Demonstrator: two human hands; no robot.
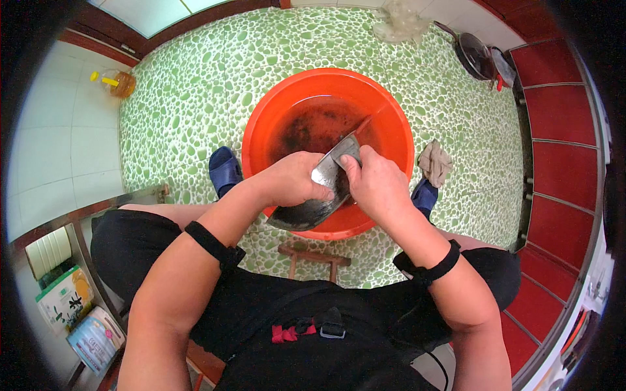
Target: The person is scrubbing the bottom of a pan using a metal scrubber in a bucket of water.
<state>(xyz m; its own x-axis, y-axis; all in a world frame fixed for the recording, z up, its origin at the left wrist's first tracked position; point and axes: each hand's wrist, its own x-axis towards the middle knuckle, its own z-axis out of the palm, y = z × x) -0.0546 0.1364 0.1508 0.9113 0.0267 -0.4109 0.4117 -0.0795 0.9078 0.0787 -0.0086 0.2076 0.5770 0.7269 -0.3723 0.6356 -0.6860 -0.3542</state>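
Over a round orange plastic basin (254,112) on the floor, both hands hold a dark metal piece of cookware (308,212) with a curved, shiny surface, perhaps a wok seen edge-on. My left hand (296,181) grips its middle, the thumb lying on the metal. A small flat grey piece (348,151), whose kind I cannot tell, is pinched in my right hand (374,181) against the upper end of the metal. Dark, murky water (313,127) with black specks lies in the basin below.
A crumpled beige cloth (435,163) lies right of the basin, by a blue slipper (424,195). Another blue slipper (225,168) is at the left. A wooden stool part (315,255) stands near. Lidded pans (474,56), a clear plastic bag (401,22) and an oil bottle (120,84) are farther off.
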